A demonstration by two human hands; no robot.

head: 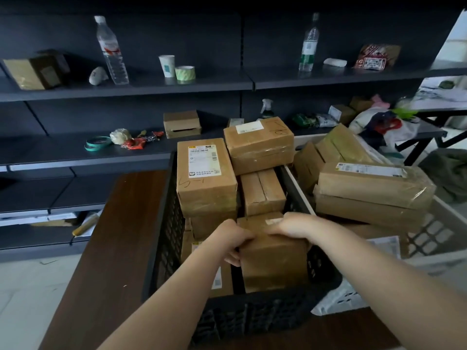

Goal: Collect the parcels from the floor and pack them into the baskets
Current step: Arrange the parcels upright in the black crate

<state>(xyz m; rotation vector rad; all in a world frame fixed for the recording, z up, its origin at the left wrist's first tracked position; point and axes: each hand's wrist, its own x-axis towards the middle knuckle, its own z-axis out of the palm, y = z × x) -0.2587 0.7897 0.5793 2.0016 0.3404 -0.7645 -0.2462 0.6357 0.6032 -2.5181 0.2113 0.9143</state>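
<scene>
A black plastic basket point(166, 238) stands on a dark wooden table and holds several brown cardboard parcels. Both my hands grip one brown parcel point(273, 263) at the basket's near right corner. My left hand point(233, 242) curls over its upper left edge. My right hand point(293, 224) curls over its top from the right. Behind it stand a labelled parcel point(206, 178) and two more parcels point(259, 145). A white basket point(434, 233) to the right holds long taped parcels point(374, 185).
Dark shelves behind the table carry water bottles point(111, 49), a paper cup point(167, 65), tape rolls point(185, 74), small boxes point(181, 123) and wrappers. The wooden table top point(113, 236) lies bare left of the black basket. Bags and clutter sit at the far right.
</scene>
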